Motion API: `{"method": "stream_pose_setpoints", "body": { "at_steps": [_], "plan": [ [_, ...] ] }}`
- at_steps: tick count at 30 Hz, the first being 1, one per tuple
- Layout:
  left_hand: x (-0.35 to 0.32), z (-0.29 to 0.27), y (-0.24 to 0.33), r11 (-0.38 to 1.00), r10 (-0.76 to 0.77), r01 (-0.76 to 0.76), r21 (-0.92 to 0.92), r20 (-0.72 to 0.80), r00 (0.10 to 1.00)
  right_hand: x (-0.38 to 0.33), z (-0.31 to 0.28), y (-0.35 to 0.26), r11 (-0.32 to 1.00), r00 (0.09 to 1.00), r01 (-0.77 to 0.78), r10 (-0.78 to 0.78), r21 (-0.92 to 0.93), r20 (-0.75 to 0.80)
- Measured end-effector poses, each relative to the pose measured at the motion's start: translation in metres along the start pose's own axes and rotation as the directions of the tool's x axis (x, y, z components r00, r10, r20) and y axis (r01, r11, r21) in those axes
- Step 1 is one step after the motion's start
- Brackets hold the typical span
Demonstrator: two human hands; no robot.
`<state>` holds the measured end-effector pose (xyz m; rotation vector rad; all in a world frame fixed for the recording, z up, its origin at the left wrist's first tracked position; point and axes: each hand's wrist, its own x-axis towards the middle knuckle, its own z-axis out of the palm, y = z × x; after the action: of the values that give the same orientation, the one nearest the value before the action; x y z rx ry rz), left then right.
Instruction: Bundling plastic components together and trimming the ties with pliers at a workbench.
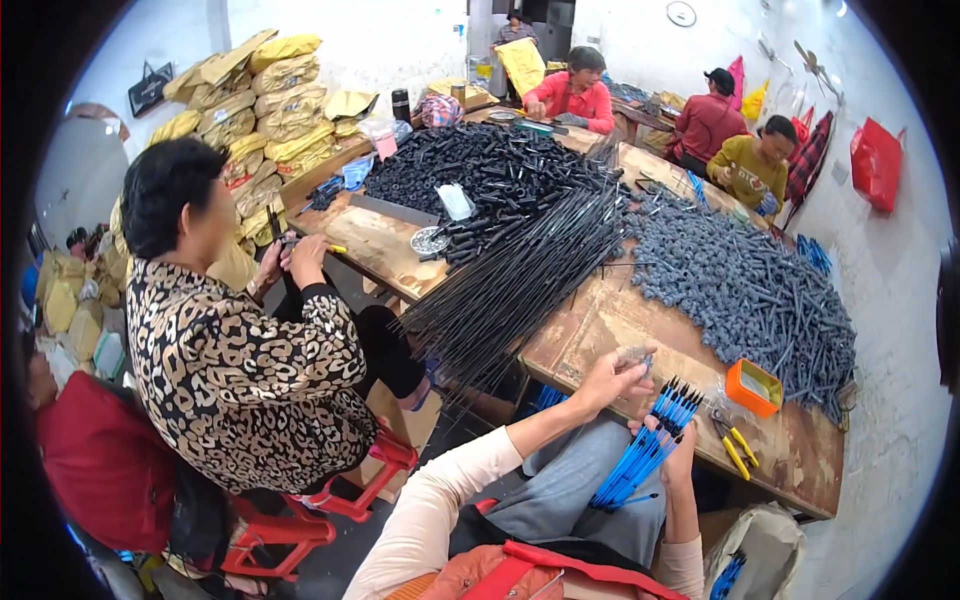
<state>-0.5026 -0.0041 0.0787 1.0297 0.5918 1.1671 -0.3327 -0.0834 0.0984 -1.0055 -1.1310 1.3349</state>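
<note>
My right hand (pixel 676 455) is closed around a fanned bundle of thin blue rods with black tips (pixel 640 455), held above my lap by the table's near edge. One blue rod sticks out to the side, low in the bundle. My left hand (pixel 615 382) is raised to the left of the bundle, over the table edge. Its fingers are curled together near a small greyish thing at their tips, too small to name. Pliers with yellow handles (pixel 738 448) lie on the table right of the bundle. Beyond them is an orange box (pixel 752 388) with yellowish contents.
Grey plastic parts (pixel 740 285) are heaped on the wooden table (pixel 590 330). Long black rods (pixel 520 280) jut over its near edge, with black parts (pixel 480 170) piled behind. A person in a patterned jacket (pixel 240 370) sits at left; others work farther off. A pale sack (pixel 765 550) stands lower right.
</note>
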Motion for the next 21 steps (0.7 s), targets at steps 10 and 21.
{"method": "stream_pose_setpoints", "body": {
  "at_steps": [10,21],
  "plan": [
    [0.026,0.0,0.005,0.981,-0.125,0.125,-0.151,0.009,0.992,0.045,-0.047,0.031,0.98,0.992,0.09,-0.072,-0.18,0.104],
    [0.012,0.029,0.007,0.94,-0.177,0.19,-0.283,0.073,0.982,0.024,-0.042,0.028,0.987,0.985,-0.076,0.051,0.144,0.166]
  ]
}}
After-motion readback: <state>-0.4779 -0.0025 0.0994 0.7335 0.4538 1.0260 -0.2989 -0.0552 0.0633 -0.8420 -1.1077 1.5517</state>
